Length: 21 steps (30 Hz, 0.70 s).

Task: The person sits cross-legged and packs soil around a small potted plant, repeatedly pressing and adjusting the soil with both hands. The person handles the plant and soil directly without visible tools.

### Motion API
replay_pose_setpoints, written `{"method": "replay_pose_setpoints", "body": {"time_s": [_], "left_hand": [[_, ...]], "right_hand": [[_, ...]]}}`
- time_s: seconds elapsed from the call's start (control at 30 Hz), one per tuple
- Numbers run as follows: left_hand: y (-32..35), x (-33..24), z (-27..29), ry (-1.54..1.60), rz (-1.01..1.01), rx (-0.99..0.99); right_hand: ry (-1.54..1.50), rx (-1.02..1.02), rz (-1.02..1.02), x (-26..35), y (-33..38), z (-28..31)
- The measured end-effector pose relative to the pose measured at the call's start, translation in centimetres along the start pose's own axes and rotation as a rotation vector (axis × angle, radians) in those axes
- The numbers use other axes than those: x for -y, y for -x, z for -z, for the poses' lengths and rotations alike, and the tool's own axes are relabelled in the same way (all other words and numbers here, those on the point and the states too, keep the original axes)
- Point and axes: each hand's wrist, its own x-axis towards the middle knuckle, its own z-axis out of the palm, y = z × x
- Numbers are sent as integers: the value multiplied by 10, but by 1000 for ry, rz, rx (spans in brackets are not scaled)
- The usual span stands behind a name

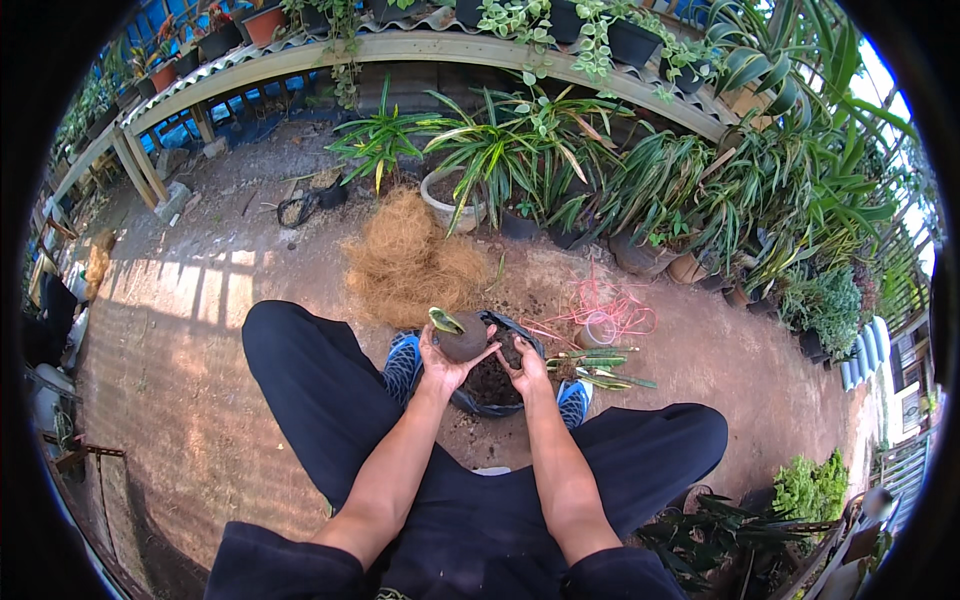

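My left hand is closed around a round brown ball of soil. A short green leaf cutting with pale edges stands out of the ball's top left. Close beside it, my right hand has its fingers curled around a dark clump of soil, its thumb side near my left fingertips. Both hands are over a black plastic bag holding loose dark soil, between my blue shoes. My hands hide part of the bag.
Beyond the bag lies a heap of brown coconut fibre. To its right are tangled pink string, a clear plastic cup and cut striped leaves. Potted plants line the far side under a raised shelf.
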Motion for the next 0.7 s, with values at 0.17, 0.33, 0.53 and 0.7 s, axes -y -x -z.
{"method": "replay_pose_setpoints", "body": {"time_s": [0.17, 0.33, 0.53, 0.7], "left_hand": [[-5, -3, 0, -95, -60, -154], [-11, -7, 5, -244, -107, -265], [-9, -2, 0, -362, -134, -220], [-6, -1, 0, -373, -28, -189]], "right_hand": [[104, -95, 35, -5, -3, 0], [11, 35, -11, -1, 4, -4], [65, -2, 84, -8, 3, -3], [75, -44, 74, -3, 1, -2]]}}
